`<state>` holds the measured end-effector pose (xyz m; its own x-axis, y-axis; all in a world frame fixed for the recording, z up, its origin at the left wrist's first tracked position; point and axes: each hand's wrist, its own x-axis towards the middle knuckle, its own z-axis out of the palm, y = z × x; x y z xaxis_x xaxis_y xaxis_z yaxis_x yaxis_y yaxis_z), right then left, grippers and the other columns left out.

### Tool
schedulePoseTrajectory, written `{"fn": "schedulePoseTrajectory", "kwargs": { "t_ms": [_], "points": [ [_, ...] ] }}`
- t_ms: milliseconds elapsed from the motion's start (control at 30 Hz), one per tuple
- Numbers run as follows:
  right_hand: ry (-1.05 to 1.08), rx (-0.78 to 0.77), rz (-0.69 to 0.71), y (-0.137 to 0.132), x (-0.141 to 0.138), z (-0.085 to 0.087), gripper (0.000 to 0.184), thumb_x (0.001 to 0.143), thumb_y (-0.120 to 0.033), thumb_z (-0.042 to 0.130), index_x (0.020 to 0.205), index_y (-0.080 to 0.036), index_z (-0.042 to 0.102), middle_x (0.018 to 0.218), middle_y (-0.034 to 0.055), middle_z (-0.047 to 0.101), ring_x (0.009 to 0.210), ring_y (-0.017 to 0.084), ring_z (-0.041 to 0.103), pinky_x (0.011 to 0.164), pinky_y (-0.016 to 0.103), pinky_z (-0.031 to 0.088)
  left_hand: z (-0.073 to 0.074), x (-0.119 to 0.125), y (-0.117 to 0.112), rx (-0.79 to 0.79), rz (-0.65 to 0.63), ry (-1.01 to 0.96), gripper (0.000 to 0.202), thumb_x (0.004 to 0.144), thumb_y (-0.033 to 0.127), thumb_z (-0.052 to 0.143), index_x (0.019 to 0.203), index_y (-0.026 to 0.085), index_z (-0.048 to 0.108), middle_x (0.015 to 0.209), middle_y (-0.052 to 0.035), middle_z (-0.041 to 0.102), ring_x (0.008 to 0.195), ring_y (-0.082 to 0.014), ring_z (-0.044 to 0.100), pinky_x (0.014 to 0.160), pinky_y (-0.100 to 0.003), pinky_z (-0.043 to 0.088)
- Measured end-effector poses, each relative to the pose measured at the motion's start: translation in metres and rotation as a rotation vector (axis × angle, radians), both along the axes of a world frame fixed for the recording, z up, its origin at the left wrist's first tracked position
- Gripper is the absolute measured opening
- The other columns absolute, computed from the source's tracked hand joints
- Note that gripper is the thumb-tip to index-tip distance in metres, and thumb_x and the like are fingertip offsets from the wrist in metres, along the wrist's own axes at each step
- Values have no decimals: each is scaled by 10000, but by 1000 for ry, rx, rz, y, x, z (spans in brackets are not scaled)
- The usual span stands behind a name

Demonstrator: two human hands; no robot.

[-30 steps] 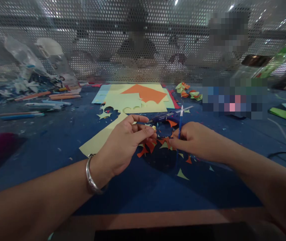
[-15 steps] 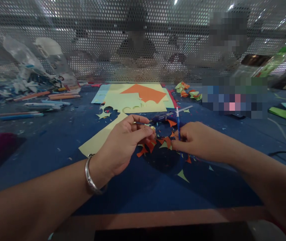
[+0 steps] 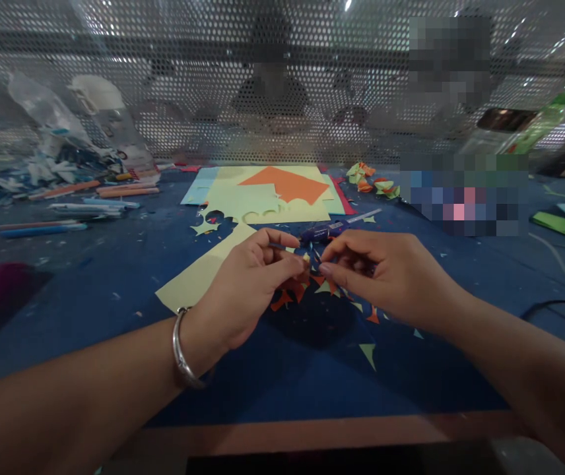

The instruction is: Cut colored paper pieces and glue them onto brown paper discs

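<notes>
My left hand (image 3: 253,284), a silver bangle at its wrist, pinches a small yellow piece (image 3: 306,258), which looks like rolled paper. Close by on the right, my right hand (image 3: 376,264) is closed with thumb and fingertips together. A thin pale tip (image 3: 316,252) shows at its fingers, seemingly the end of the slim blue stick; most of it is hidden. Just beyond both hands lies a dark blue glue gun (image 3: 319,233) with a clear stick at its back. Orange scraps (image 3: 282,301) and pale green scraps (image 3: 369,355) are scattered beneath the hands.
Stacked coloured sheets (image 3: 302,211) lie ahead, an orange sheet (image 3: 282,181) on top. Crumpled paper (image 3: 362,177) sits behind right. Pens (image 3: 89,208), a bottle (image 3: 119,125) and a purple case (image 3: 0,284) stand or lie left. A black cable (image 3: 560,303) runs at right. A perforated metal panel (image 3: 203,79) rises behind.
My right hand has moved left, close to my left hand. The slim blue stick, upright before, is tilted and mostly hidden. A pale green scrap near the front has shifted slightly.
</notes>
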<state>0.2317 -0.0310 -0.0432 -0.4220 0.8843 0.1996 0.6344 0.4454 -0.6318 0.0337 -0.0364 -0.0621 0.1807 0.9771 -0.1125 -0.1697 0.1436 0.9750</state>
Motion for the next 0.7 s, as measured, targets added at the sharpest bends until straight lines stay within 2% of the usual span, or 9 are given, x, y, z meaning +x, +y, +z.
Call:
{"fn": "schedulePoseTrajectory", "kwargs": {
  "t_ms": [100, 233, 500, 700],
  "points": [
    [68, 40, 39, -3, -4, -1, 143, 919, -309, 638, 933, -195, 725, 714, 6, 661, 597, 113, 555, 540, 225, 426, -1, 1, -1, 14, -11, -9, 250, 783, 173, 756, 950, 188, 571, 679, 9, 681, 596, -133, 652, 586, -239, 480],
    [87, 28, 67, -3, -5, -3, 154, 937, -299, 630, 957, -194, 741, 759, 10, 688, 628, 114, 580, 559, 223, 444, -4, 1, -2, 39, -26, 17, 247, 781, 163, 756, 955, 187, 583, 686, 11, 688, 599, -120, 647, 586, -222, 459],
    [119, 43, 81, -3, -4, -4, 120, 932, -237, 620, 907, -179, 723, 749, -2, 702, 628, 106, 601, 588, 226, 445, -3, 3, -2, 86, -21, 57, 265, 753, 157, 768, 950, 188, 594, 708, 15, 694, 608, -114, 642, 595, -221, 474],
    [121, 70, 73, -4, -6, -5, 114, 920, -205, 617, 876, -166, 715, 740, -4, 694, 627, 101, 592, 604, 226, 453, -3, 3, -5, 123, -5, 98, 248, 745, 185, 772, 905, 193, 582, 677, 19, 678, 570, -114, 621, 545, -215, 466]
  ]
}}
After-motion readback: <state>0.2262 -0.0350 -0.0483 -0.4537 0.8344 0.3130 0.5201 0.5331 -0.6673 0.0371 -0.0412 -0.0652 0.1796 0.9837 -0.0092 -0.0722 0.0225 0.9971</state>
